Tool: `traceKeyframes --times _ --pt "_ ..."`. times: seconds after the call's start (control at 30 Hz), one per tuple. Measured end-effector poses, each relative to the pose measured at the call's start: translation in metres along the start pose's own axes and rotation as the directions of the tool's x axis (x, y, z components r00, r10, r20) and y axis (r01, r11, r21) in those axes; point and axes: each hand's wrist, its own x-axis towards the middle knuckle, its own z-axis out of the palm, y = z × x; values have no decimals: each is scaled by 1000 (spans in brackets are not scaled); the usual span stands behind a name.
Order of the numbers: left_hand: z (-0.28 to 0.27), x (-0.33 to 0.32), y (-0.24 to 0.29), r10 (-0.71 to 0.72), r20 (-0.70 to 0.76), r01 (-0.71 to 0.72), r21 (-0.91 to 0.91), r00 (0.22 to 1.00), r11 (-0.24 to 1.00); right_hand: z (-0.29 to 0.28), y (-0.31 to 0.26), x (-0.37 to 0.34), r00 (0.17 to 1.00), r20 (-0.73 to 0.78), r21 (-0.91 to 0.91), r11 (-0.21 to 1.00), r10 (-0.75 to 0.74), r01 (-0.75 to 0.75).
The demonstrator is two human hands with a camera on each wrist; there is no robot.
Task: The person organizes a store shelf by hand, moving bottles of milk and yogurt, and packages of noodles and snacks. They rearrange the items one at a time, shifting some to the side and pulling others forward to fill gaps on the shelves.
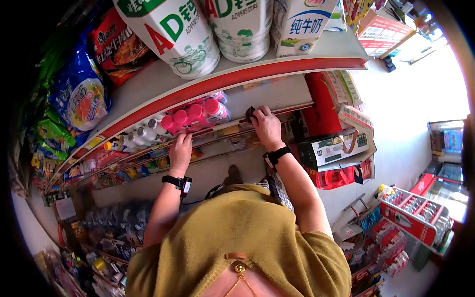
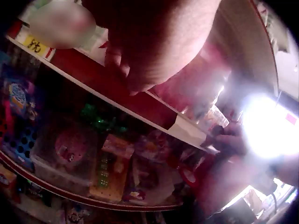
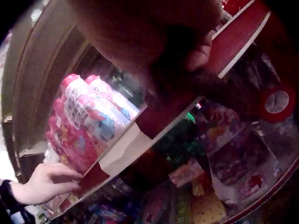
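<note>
My right hand (image 1: 267, 126) grips a small dark, crumpled piece that looks like a cloth (image 1: 251, 114) at the front edge of the shelf. The right wrist view has the dark bundle mostly in shadow under the hand. My left hand (image 3: 52, 183) rests its fairly straight fingers on the same shelf edge (image 3: 122, 154), beside the pink bottles. Those pink-capped bottles (image 1: 197, 115) stand wrapped together on the shelf, between the two hands and behind the edge. In the left wrist view a pale label strip (image 2: 187, 133) sits on the red front edge.
Large white drink bottles (image 1: 190, 37) and a milk carton (image 1: 302, 24) stand on the shelf above. Smaller bottles (image 1: 143, 132) line up left of the pink ones. Packaged goods (image 2: 112, 163) fill the shelf below. Cardboard gift boxes (image 1: 336, 148) stand at the right end.
</note>
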Motion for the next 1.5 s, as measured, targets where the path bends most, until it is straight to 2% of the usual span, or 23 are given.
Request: traceKeyframes --times 0.1,0.17,0.3,0.37,0.43,0.5,0.53,0.57,0.67,0.73,0.77,0.87,0.93,0.97,1.03,1.13,1.17,1.2,1.23,1.27,1.33,1.43,1.5 --pt "4 4 -8 55 -18 -55 -4 998 998 0 -5 -4 1000 8 -45 999 17 -16" --pt "2 4 -9 110 -77 -111 -6 991 994 -6 -3 -2 997 -30 -70 995 -73 71" --pt "4 0 -26 192 -95 -193 -4 977 981 -24 30 -4 988 -150 -93 996 -27 13" --pt "3 2 -24 220 -38 -219 23 975 975 -30 41 -4 982 -188 -109 994 -13 -8" --pt "-3 10 -9 322 -131 -335 -89 938 938 -34 44 -4 981 -193 -170 984 15 -48" --pt "-3 19 13 375 -56 -379 -139 925 915 -21 19 -7 951 -302 -88 992 57 -87" --pt "-2 33 38 431 -46 -432 -198 901 880 -7 7 -9 948 -317 -50 998 16 -34" --pt "-4 41 56 486 -39 -480 -250 873 841 17 -20 -11 973 -221 -4 998 -66 66" --pt "16 55 78 530 84 -502 -226 844 835 19 -24 -4 962 -272 0 999 -37 39" --pt "29 61 95 539 118 -502 -243 834 830 7 -17 -8 971 -223 -5 996 -86 87" --pt "35 70 105 537 135 -508 -196 833 838 -7 11 -9 962 -273 3 1000 25 -25" --pt "50 79 112 524 120 -509 -136 843 850 -28 45 -5 894 -433 14 993 113 -118" --pt "54 82 113 528 94 -515 -134 844 847 -33 53 -3 868 -446 80 975 220 -206" --pt "56 89 118 544 92 -541 -65 834 839 -23 34 -2 843 -505 50 982 184 -184" --pt "58 93 121 551 84 -554 5 830 833 -9 30 -6 868 -464 49 984 176 -173" --pt "60 99 127 535 117 -546 106 837 831 10 -6 -16 951 -300 93 995 70 -44" --pt "60 99 125 531 108 -540 89 841 837 -2 11 -13 944 -304 194 979 126 -68" --pt "61 98 123 528 100 -536 76 843 841 -4 21 -12 934 -335 174 982 125 -69" --pt "64 100 123 538 92 -544 60 838 837 -8 32 -11 918 -375 151 985 130 -78" --pt "64 101 124 545 93 -551 58 833 832 -22 45 -8 869 -409 274 946 277 -173" --pt "64 100 123 534 103 -539 31 839 842 -35 77 0 794 -526 231 950 304 -211" --pt "61 100 125 544 91 -548 28 834 836 -17 69 1 693 -645 213 947 321 -240" --pt "61 100 125 538 99 -543 29 837 839 5 45 -10 810 -562 110 986 166 -126"
